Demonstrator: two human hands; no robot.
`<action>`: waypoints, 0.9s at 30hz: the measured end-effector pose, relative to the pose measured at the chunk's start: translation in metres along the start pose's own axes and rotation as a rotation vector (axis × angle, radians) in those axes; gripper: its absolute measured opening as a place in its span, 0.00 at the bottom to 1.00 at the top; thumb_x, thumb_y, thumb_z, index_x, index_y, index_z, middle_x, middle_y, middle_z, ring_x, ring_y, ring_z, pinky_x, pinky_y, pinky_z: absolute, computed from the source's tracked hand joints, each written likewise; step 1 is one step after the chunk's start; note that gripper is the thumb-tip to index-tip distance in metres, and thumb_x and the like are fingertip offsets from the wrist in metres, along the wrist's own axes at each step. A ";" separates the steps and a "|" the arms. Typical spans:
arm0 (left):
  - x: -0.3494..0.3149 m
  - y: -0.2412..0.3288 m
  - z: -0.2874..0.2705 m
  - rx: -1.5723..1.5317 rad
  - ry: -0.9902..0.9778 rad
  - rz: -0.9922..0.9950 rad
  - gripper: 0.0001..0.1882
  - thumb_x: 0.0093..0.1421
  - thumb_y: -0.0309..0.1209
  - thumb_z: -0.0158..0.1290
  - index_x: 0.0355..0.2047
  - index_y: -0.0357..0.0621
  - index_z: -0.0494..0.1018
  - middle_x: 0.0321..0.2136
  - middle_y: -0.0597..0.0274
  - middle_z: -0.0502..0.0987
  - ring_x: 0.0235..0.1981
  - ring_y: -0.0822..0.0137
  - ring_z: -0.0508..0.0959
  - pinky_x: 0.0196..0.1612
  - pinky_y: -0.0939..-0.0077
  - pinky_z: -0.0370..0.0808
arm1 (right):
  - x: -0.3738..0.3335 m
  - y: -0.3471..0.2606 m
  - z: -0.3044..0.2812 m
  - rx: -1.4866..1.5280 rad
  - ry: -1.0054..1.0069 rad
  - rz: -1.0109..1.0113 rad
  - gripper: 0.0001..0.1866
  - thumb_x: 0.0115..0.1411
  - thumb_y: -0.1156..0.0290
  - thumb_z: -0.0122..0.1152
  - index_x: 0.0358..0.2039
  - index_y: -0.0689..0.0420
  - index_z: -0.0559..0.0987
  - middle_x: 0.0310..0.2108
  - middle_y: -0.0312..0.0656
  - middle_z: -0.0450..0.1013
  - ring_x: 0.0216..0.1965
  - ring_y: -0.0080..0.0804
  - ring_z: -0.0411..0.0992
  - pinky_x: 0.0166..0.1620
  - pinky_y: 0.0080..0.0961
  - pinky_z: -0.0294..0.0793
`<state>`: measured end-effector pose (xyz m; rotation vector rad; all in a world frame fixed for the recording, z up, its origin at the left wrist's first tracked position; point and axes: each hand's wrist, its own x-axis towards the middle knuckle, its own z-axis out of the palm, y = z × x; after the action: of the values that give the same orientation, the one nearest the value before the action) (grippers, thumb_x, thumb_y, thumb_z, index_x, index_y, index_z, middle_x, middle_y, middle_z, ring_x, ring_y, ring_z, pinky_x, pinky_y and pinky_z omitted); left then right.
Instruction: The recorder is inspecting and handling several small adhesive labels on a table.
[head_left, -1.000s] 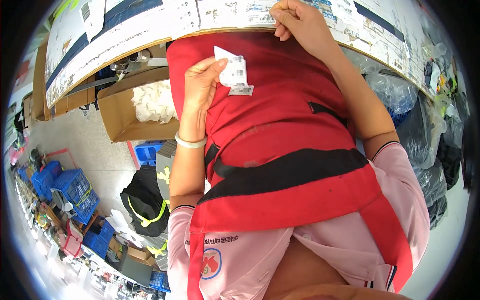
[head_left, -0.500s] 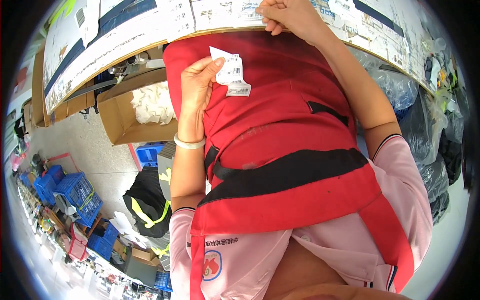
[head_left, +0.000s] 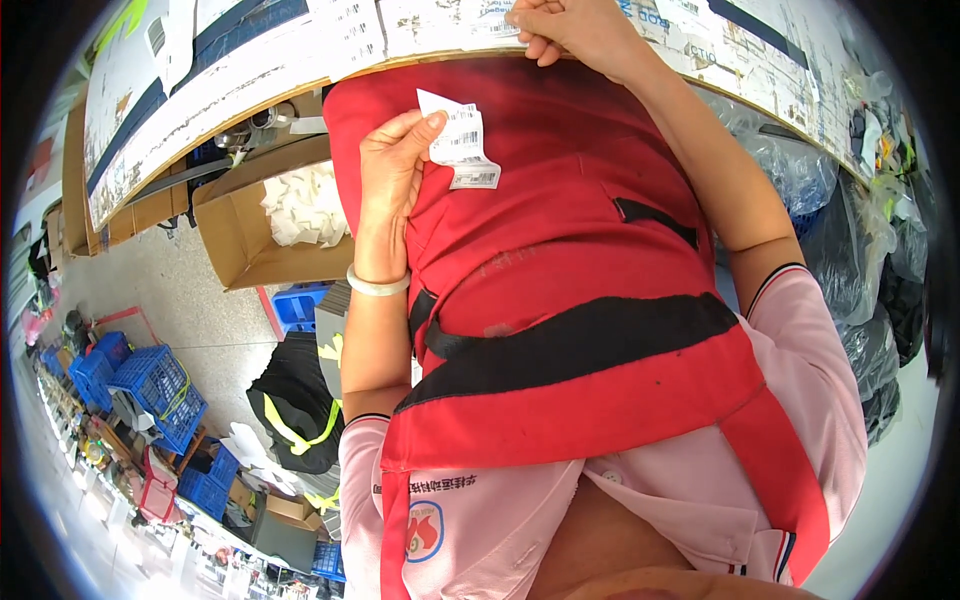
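Between the thumb and fingers of my left hand (head_left: 393,158) is a folded strip of white barcode labels (head_left: 461,143). It hangs in front of the red apron (head_left: 560,200), its lower end bent. My right hand (head_left: 580,38) is at the near edge of the worktable (head_left: 262,98), thumb and forefinger pinched together over the tabletop and the other fingers curled. Whatever may be in that pinch is too small to make out. Close to it, more printed white labels (head_left: 358,38) lie on the table and overhang its edge.
Below the table at left stands an open cardboard box (head_left: 232,235) with crumpled off-white scraps (head_left: 305,205). Blue plastic crates (head_left: 160,390) and a black cloth bundle with yellow-green strips (head_left: 300,385) are on the floor. Clear plastic bags (head_left: 850,250) are heaped at right.
Both hands have shifted very slightly up and left in the picture. My left hand keeps hold of the label strip, and my right fingers stay pinched.
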<state>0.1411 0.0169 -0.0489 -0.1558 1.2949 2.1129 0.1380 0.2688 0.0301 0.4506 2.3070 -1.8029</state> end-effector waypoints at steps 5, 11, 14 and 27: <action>-0.001 0.000 0.001 -0.003 0.004 -0.003 0.07 0.55 0.22 0.59 0.35 0.32 0.78 0.26 0.61 0.79 0.23 0.78 0.74 0.27 0.88 0.71 | -0.001 -0.001 0.001 -0.012 0.002 0.003 0.09 0.60 0.73 0.56 0.30 0.68 0.75 0.21 0.42 0.73 0.19 0.26 0.73 0.22 0.20 0.74; -0.001 -0.001 -0.002 0.011 0.006 -0.002 0.08 0.55 0.22 0.59 0.35 0.31 0.78 0.27 0.61 0.79 0.23 0.78 0.74 0.27 0.87 0.71 | -0.003 -0.003 0.008 -0.049 0.026 0.009 0.09 0.60 0.73 0.55 0.29 0.68 0.75 0.20 0.42 0.73 0.19 0.25 0.73 0.21 0.19 0.73; 0.001 -0.001 -0.002 0.010 -0.006 0.005 0.07 0.55 0.22 0.60 0.34 0.32 0.78 0.27 0.60 0.79 0.24 0.78 0.74 0.28 0.87 0.71 | -0.001 0.000 0.009 -0.088 0.027 -0.063 0.09 0.60 0.73 0.55 0.28 0.68 0.75 0.20 0.42 0.73 0.18 0.25 0.73 0.21 0.19 0.73; 0.001 0.001 -0.002 -0.087 -0.070 0.021 0.04 0.61 0.23 0.52 0.35 0.35 0.76 0.32 0.60 0.79 0.32 0.73 0.78 0.37 0.81 0.76 | -0.006 0.049 -0.133 0.026 0.458 -0.169 0.05 0.60 0.72 0.56 0.31 0.60 0.76 0.20 0.36 0.72 0.18 0.19 0.69 0.22 0.16 0.70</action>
<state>0.1394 0.0155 -0.0493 -0.1047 1.1698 2.1736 0.1662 0.4070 0.0206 0.7640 2.6915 -1.9776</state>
